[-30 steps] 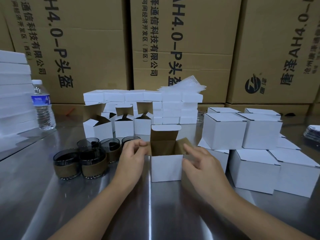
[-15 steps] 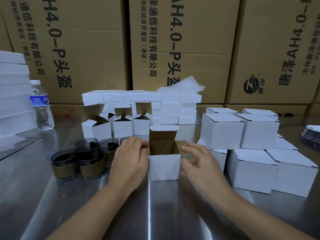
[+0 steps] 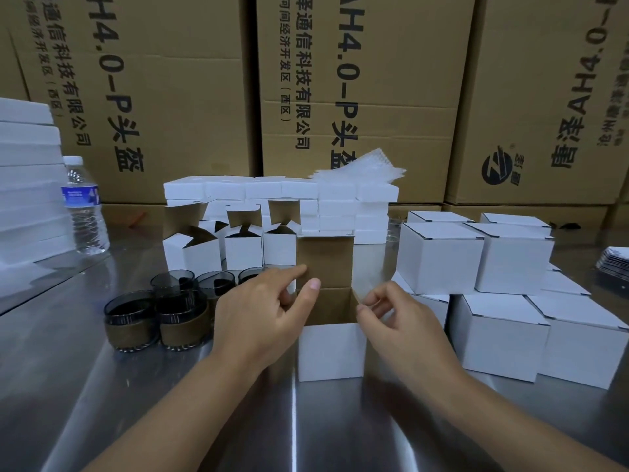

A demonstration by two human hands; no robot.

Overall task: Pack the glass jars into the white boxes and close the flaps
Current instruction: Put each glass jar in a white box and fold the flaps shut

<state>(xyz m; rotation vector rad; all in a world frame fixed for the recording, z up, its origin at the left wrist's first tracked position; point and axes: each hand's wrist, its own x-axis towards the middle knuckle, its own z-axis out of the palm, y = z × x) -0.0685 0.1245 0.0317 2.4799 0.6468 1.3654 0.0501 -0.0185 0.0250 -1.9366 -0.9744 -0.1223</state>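
At lower left five glass jars (image 3: 183, 318) wait unpacked, three open boxes (image 3: 243, 250) behind them. Your left hand (image 3: 262, 321) pinches the left rim of the centre box (image 3: 332, 349), lid up, and your right hand (image 3: 401, 325) pinches its right flap: you seem to be spreading it open, so next lower a jar in upright. At right stand at least six closed boxes (image 3: 440, 257).

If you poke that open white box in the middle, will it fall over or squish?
It would likely slide or tip easily: the box looks like thin cardboard and nothing shows inside, so it is probably light. Its tall flap stands upright and would probably bend if pushed.
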